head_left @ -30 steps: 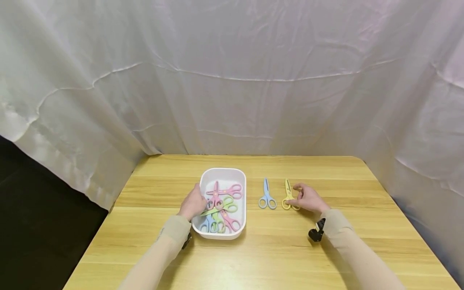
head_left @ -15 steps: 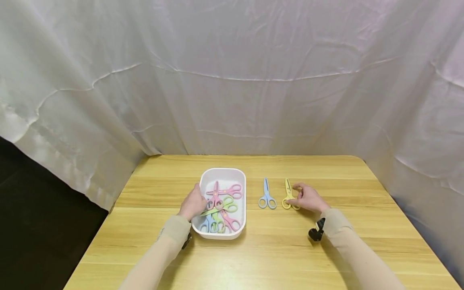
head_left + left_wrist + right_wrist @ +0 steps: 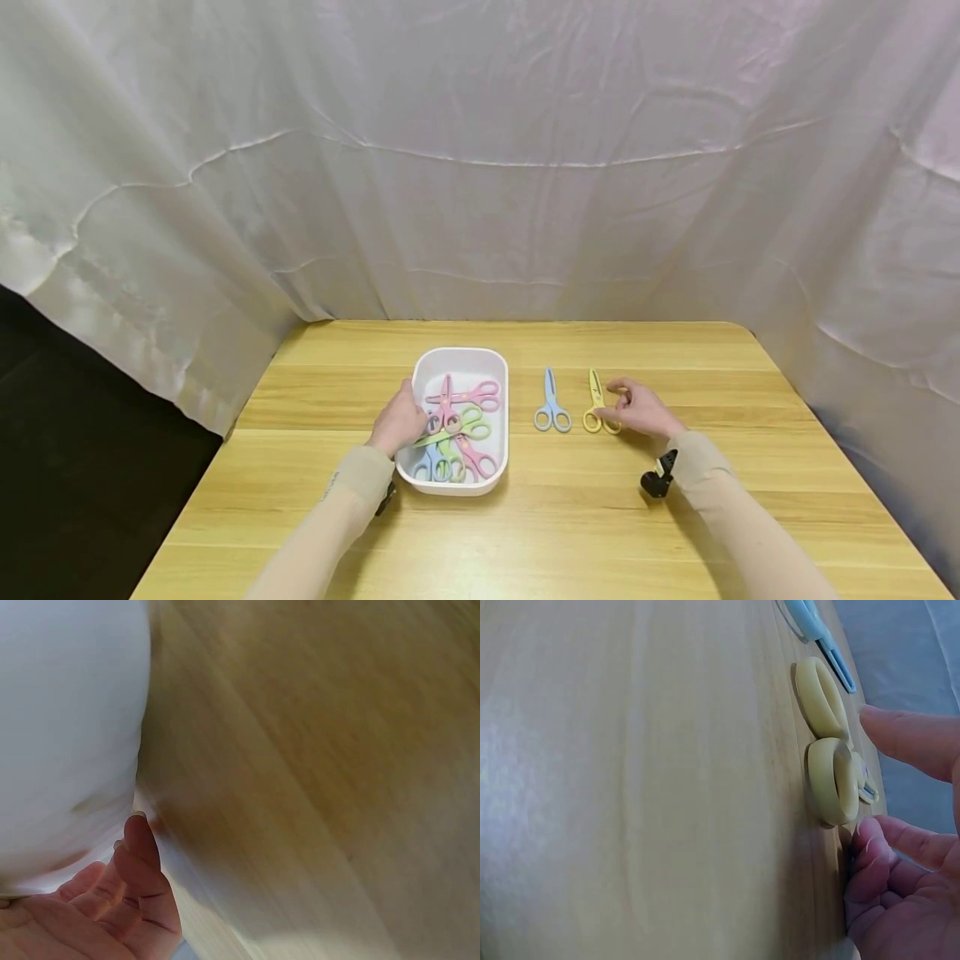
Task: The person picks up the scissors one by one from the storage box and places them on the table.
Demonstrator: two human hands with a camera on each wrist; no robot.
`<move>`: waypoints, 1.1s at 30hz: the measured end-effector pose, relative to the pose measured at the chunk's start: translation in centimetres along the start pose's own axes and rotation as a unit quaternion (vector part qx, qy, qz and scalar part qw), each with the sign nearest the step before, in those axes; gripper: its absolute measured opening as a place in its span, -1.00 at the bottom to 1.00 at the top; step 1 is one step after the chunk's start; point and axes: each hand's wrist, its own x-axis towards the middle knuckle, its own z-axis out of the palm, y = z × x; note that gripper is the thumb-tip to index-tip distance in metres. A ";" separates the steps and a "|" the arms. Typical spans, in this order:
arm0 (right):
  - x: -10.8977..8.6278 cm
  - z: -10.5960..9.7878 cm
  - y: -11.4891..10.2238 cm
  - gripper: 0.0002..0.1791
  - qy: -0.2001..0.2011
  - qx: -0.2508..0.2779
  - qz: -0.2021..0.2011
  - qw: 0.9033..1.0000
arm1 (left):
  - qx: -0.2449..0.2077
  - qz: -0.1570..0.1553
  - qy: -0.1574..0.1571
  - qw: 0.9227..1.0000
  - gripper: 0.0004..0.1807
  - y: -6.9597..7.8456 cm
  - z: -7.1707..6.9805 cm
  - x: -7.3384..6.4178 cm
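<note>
In the head view my left hand (image 3: 397, 421) holds the left wall of a white plastic bin (image 3: 465, 490), its thumb at the rim. The left wrist view shows curled fingers (image 3: 142, 844) against the bin's outer wall. Pink, green and blue scissors lie jumbled inside, among them pink scissors (image 3: 486, 396). To the right, yellow scissors (image 3: 592, 422) lie on the table, blades pointing away. Beside them is my right hand (image 3: 639, 411), thumb and fingers parted. In the right wrist view, the thumb (image 3: 907, 739) hovers over the yellow handles with a gap.
Blue scissors (image 3: 552, 412) lie between the bin and the yellow scissors, parallel to the latter. The wooden table (image 3: 570, 533) ends at a pale curtain (image 3: 525, 233) behind. A dark area (image 3: 82, 450) borders the table on the left.
My right hand has drawn slightly away to the right, its thumb lifting off the yellow scissors, which lie where they were. My left hand and the bin stay in place.
</note>
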 end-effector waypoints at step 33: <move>-0.5 0.6 0.2 -0.20 0.033 -0.038 -0.008 0.999 | -0.008 0.005 0.002 1.000 -0.27 0.0 0.0 -0.1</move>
